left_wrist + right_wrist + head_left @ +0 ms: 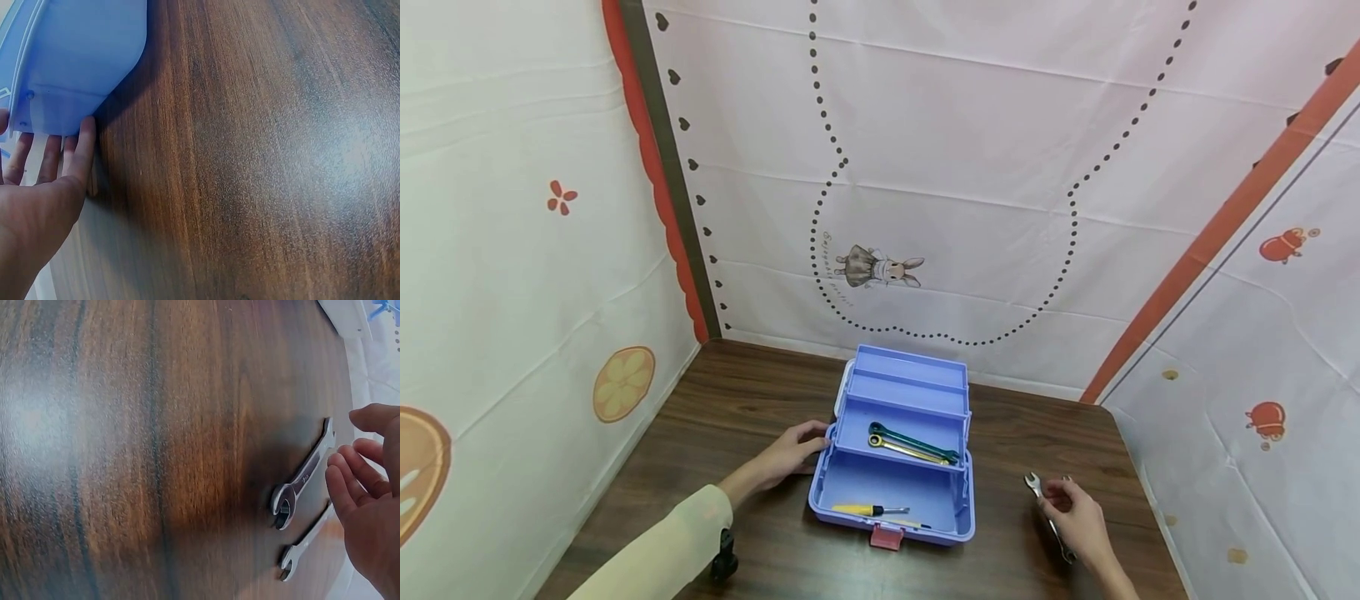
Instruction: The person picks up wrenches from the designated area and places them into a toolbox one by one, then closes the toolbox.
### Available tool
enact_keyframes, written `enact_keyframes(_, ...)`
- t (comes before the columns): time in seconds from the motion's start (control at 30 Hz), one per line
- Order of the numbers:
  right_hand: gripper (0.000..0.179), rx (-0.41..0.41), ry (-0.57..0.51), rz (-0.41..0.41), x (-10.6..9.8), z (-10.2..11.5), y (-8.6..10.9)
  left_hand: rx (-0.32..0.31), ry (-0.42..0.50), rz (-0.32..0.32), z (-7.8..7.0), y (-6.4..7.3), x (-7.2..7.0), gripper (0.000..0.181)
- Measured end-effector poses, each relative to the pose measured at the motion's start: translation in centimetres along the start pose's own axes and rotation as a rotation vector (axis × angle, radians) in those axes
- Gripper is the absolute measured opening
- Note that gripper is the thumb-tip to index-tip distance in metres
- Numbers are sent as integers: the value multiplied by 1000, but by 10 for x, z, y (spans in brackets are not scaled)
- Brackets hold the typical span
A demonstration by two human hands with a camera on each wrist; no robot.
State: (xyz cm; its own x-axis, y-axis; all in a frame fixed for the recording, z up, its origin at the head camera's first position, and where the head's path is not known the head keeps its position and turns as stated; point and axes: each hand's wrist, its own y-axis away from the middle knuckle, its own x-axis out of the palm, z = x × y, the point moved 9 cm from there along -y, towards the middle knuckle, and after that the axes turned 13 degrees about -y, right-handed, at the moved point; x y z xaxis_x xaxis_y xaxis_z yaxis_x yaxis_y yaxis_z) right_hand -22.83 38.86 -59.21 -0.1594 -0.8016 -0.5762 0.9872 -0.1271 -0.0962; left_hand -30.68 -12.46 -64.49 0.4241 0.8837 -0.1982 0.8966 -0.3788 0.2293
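Hands loosely spread, left hand [786, 452] touching blue toolbox [876, 483], right hand [1078, 514] holding nothing, near silver wrench [306, 474]

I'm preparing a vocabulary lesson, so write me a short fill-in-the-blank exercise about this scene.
1. The ____ hand touches the toolbox.
2. Beside the green wrench, the tray's other wrench is ____.
3. The right wrist view shows ____ silver wrenches on the table.

Missing words: left; yellow; two.
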Motion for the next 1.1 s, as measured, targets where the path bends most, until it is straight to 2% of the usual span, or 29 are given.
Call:
enact_keyframes(0.2, 26, 37, -3, 7, 4, -6, 0, -6, -6, 3, 0, -1, 0, 46)
enact_keyframes(0.53, 25, 30, -11, 4, 10, -11, -2, -8, -1, -2, 4, -2, 0, 45)
enact_keyframes(0.9, 25, 23, 40, 25, 22, -11, -9, 5, 6, 5, 3, -3, 0, 45)
enact_keyframes(1.1, 22, 16, 34, 13, 24, -10, -9, -2, -20, 5, 4, -3, -1, 47)
